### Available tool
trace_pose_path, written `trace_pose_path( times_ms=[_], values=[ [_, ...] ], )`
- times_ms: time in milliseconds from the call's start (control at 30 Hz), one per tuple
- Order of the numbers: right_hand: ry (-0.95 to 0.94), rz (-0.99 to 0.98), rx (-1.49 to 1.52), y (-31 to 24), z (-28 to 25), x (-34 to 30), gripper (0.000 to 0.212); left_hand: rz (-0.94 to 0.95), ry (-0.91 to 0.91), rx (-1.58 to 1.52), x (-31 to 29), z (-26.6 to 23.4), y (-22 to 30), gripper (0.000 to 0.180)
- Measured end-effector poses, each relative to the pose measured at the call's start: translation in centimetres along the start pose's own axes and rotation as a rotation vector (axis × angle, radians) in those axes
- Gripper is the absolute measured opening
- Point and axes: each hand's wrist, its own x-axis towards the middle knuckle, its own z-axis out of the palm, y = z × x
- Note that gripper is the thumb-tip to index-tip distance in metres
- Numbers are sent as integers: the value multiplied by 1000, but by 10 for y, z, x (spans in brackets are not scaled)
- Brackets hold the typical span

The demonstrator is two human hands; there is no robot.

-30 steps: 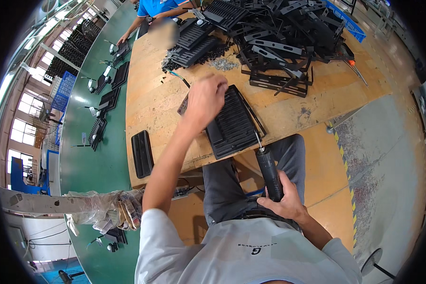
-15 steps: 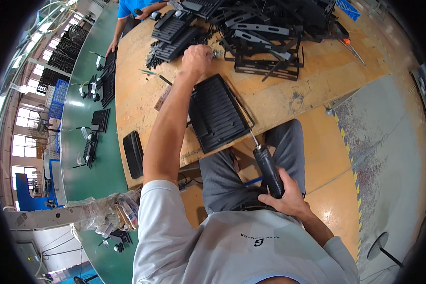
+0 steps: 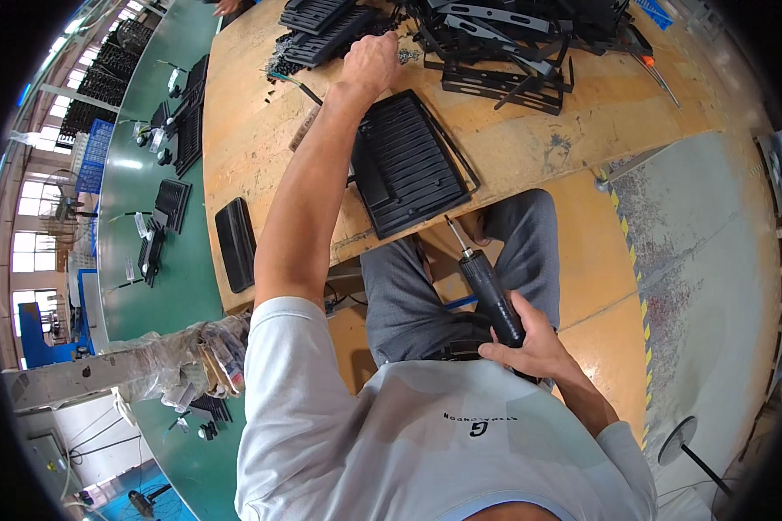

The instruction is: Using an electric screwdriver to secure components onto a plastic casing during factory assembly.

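Note:
My left hand (image 3: 372,62) reaches across the wooden table, fingers bent down beside a small pile of shiny screws (image 3: 407,56); whatever lies under the fingertips is hidden. In front of me lies a black finned lamp housing (image 3: 413,161), ribs up, with a thin black bracket (image 3: 450,143) along its right side. A cable with bare coloured wire ends runs from it, partly behind my left forearm. My right hand (image 3: 534,343) is wrapped round a black electric screwdriver (image 3: 492,295) over my lap. Its bit points up toward the housing's near edge, apart from it.
Black brackets (image 3: 504,52) are heaped at the far side, with an orange-handled screwdriver (image 3: 656,74) to their right. More finned housings (image 3: 330,35) are stacked far left. A black flat case (image 3: 235,245) lies at the table's left edge. Beyond it, a green bench (image 3: 135,260) carries several lamps.
The view has shifted, so the table sits higher in the picture. My left hand remains by the screws. The powered screwdriver's bit has drawn away from the bracket. Less of the co-worker shows.

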Motion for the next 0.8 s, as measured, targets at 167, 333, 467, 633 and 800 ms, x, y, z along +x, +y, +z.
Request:
trace_pose_path(
  times_ms=[167, 333, 467, 633, 800],
  values=[
    [12, -21, -7, -3, 4, 0, 63, 4, 34, -6, 1, -3, 0, 13],
    [10, -34, -4, 1, 6, 1, 65, -10, 90, -93, 0, 5, -19, 18],
    [40, -91, -43, 12, 4, 0, 65, -164, 44, -227, 0, 2, -12, 21],
    [26, -51, -3, 8, 3, -1, 62, -106, 57, -256, -3, -7, -12, 18],
    [9, 5, 63, 0, 3, -2, 59, 48, 217, -189, -1, -15, -5, 14]
  ],
)
